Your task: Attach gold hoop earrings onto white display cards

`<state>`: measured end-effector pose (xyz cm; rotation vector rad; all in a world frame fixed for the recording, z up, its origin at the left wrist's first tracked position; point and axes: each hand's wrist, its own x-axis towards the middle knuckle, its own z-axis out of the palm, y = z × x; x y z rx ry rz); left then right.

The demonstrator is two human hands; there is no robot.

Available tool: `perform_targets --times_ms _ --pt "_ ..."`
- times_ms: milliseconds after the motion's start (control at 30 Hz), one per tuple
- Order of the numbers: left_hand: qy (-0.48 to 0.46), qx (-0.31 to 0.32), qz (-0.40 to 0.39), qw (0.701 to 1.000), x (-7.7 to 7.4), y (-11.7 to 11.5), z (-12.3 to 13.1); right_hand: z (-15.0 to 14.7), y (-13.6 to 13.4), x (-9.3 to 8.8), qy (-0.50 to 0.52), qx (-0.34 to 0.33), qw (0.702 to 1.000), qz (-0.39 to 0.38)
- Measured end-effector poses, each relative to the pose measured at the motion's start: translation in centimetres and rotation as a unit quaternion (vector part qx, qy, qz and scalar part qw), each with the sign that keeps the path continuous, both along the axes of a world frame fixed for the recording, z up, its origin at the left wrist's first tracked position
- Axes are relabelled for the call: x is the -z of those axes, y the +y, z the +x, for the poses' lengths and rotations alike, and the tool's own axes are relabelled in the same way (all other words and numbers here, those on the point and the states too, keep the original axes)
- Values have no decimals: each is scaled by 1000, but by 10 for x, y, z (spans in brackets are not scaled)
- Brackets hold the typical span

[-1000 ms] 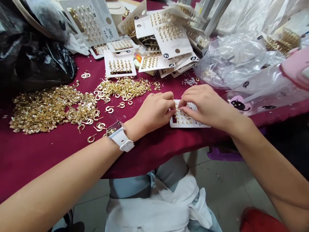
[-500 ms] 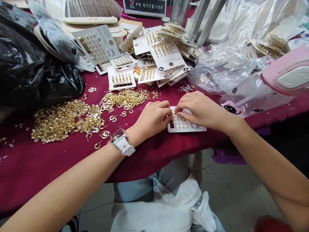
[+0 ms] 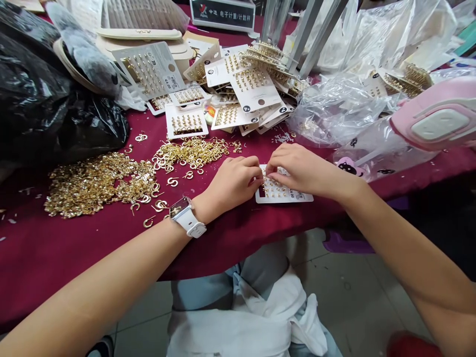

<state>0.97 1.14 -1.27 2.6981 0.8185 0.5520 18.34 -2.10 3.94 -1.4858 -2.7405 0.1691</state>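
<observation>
My left hand [image 3: 232, 183] and my right hand [image 3: 299, 171] meet over a white earring card [image 3: 282, 195] lying on the maroon tablecloth [image 3: 85, 253]. Rows of small gold earrings sit on the card. Both sets of fingertips pinch at its upper part, and my fingers hide the card's top corner. To the left of my left hand lie loose gold hoop earrings [image 3: 191, 153], with a larger heap [image 3: 98, 186] beyond them. A white-strapped watch [image 3: 185, 215] is on my left wrist. Filled cards lie stacked [image 3: 241, 94] beyond my hands.
A black plastic bag [image 3: 48, 99] bulges at the left of the table. Clear plastic bags [image 3: 338, 111] hold more gold earrings at the right, beside a pink and white object [image 3: 439, 121]. A label sign [image 3: 222, 12] stands at the back. White cloth lies on my lap below the table edge.
My hands and the card have shifted slightly left and closer to me. The view has tilted up and shows more of the back of the table.
</observation>
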Motion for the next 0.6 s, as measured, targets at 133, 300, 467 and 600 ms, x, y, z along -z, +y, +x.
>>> perform_targets --times_ms 133,300,467,600 --pt "-9 5 0 1000 0 0 -1 1 2 1 19 2 1000 -13" --pt "-8 6 -3 1000 0 0 0 0 1 0 22 24 999 -15" --pt "-6 7 -7 1000 -1 0 0 1 1 1 27 29 999 -19" --pt "-4 8 -2 1000 -1 -1 0 0 1 1 24 31 999 -23"
